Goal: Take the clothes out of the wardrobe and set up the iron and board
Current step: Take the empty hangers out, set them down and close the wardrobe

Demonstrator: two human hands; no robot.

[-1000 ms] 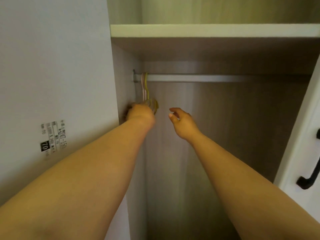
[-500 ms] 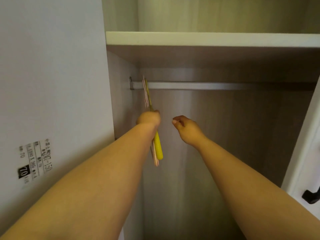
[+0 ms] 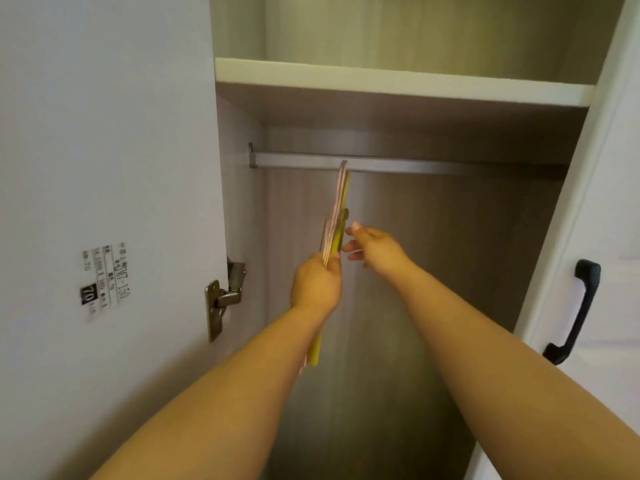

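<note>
We record a white door panel [image 3: 104,133] standing open at left, bearing a printed label [image 3: 104,280] with a black square marked 70. A metal hinge [image 3: 221,299] sits at its inner edge. At right, a second white door [image 3: 602,202] carries a black handle [image 3: 575,311]. A white shelf [image 3: 398,83] spans the far upper interior, wood-grain panelling [image 3: 433,271] behind.

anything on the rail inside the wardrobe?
The rail looks bare. The left hand grips the hangers; their tops overlap the rail, so hooking is unclear. No clothes visible.
</note>
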